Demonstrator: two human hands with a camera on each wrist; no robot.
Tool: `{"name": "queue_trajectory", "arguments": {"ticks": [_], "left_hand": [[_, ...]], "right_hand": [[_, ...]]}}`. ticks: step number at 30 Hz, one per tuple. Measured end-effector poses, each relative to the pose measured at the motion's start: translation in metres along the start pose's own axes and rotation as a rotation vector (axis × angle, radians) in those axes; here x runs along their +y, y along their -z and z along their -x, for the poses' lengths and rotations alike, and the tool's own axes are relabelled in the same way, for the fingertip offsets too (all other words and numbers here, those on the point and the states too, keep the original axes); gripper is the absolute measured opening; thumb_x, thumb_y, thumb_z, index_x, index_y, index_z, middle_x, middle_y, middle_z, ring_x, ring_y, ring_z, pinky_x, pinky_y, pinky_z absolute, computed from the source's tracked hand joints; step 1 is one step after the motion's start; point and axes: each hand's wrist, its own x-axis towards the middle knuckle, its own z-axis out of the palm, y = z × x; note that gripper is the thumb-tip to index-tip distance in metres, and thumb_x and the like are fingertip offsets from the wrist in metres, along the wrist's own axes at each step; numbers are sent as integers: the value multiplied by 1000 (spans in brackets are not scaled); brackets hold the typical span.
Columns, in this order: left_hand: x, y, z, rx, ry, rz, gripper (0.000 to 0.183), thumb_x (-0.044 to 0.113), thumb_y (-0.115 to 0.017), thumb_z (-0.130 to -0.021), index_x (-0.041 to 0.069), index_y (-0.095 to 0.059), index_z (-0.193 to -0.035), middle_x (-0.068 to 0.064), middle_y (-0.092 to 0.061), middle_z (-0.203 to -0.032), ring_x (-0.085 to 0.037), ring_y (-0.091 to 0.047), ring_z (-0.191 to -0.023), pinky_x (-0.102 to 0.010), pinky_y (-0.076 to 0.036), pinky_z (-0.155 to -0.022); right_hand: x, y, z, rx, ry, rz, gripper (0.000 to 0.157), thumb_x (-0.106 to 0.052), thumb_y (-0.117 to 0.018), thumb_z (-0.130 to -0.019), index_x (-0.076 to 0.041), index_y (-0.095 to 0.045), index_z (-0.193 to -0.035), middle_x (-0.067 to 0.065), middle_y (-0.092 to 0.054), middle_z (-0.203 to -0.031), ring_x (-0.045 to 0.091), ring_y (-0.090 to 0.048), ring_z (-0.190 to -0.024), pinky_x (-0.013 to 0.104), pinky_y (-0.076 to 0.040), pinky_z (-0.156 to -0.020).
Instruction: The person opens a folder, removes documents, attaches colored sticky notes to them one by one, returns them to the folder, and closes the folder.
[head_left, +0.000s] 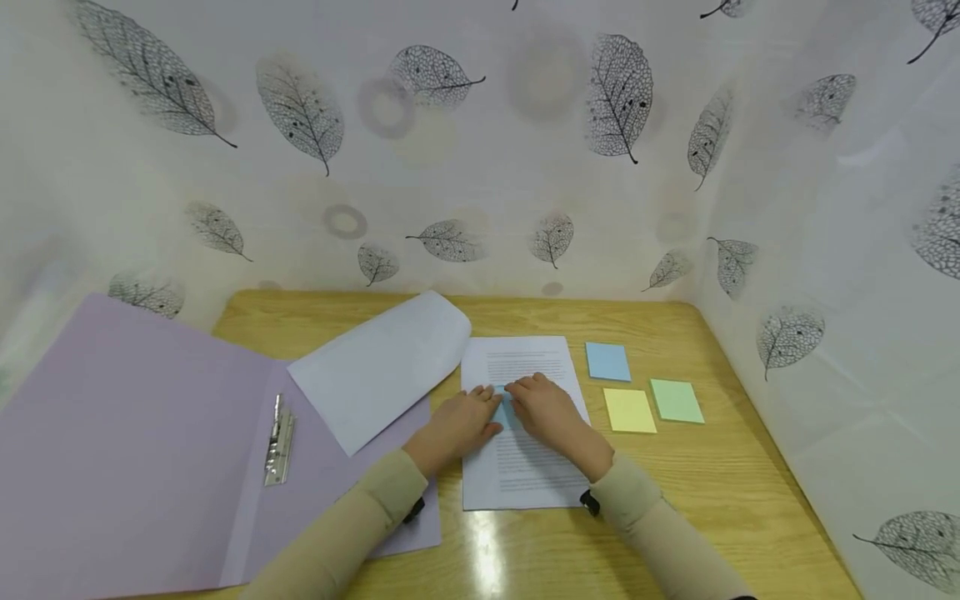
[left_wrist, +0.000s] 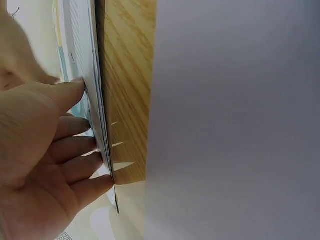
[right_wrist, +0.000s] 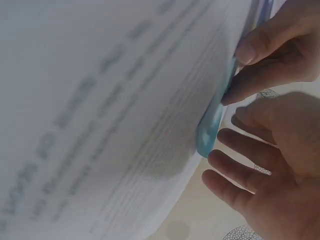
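Observation:
A blue sticky note (head_left: 507, 415) lies on a stack of printed sheets (head_left: 536, 477), partly covered by both hands. My left hand (head_left: 463, 421) rests on the paper at the note's left side; in the left wrist view its extended fingers (left_wrist: 74, 148) press on the page. From the right, my right hand (head_left: 553, 419) reaches over the note's upper part, near the left fingertips. The right wrist view shows its fingers loosely extended beside the blue note (right_wrist: 212, 127), whose lower end bends up off the page.
An open lavender folder (head_left: 150, 450) with a metal clip (head_left: 280, 446) spreads across the left. A curled white sheet (head_left: 386, 367) lies on it. Blue (head_left: 608, 362), yellow (head_left: 630, 411) and green (head_left: 677, 401) sticky pads sit right of the sheets. Leaf-patterned cloth surrounds the wooden table (head_left: 738, 500).

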Motion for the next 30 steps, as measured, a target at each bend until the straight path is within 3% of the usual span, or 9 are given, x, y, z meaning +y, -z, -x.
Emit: {"name": "queue_trajectory", "arguments": {"ticks": [3,7,13,18,26,30], "left_hand": [[0,0,0,-1,-5,5,61,43,-58,-108,5,-51,-155,-14,-49,-162,-31,-49,-150,-47,-44,-122],[-2,-2,0,7,-16,8,62,43,-59,-107,5,-51,-155,-15,-49,-162,-32,-50,-149,-47,-44,-122],[-4,-2,0,26,-24,16,62,42,-62,-105,4,-53,-153,-16,-51,-160,-34,-53,-147,-47,-45,-121],[-5,-1,0,39,-30,35,61,42,-63,-105,3,-54,-152,-18,-51,-159,-35,-54,-146,-47,-45,-121],[-3,2,-1,19,-15,-28,63,45,-65,-104,6,-55,-152,-15,-53,-159,-32,-54,-145,-47,-46,-120],[-5,2,-2,-11,-17,11,64,45,-64,-105,7,-52,-155,-15,-49,-162,-34,-48,-150,-51,-40,-124]], "right_hand": [[1,-2,3,-83,46,51,34,-11,-66,-103,-2,-68,-135,17,-69,-139,42,-64,-127,60,-58,-98],[2,-2,7,-201,-7,72,45,-23,-60,-108,-5,-58,-149,16,-56,-156,50,-50,-145,68,-47,-112],[6,-1,10,-205,-74,133,53,-37,-59,-108,-8,-56,-152,11,-56,-158,49,-46,-148,71,-40,-116],[12,-2,13,-208,-147,175,57,-43,-56,-108,-10,-54,-154,14,-53,-159,49,-46,-148,71,-39,-117],[15,-1,13,-272,-175,104,58,-40,-53,-110,-8,-47,-158,21,-45,-163,47,-45,-149,69,-40,-117],[15,-1,13,-279,-183,63,58,-37,-54,-110,-8,-46,-159,22,-44,-164,48,-42,-150,70,-39,-118]]}}
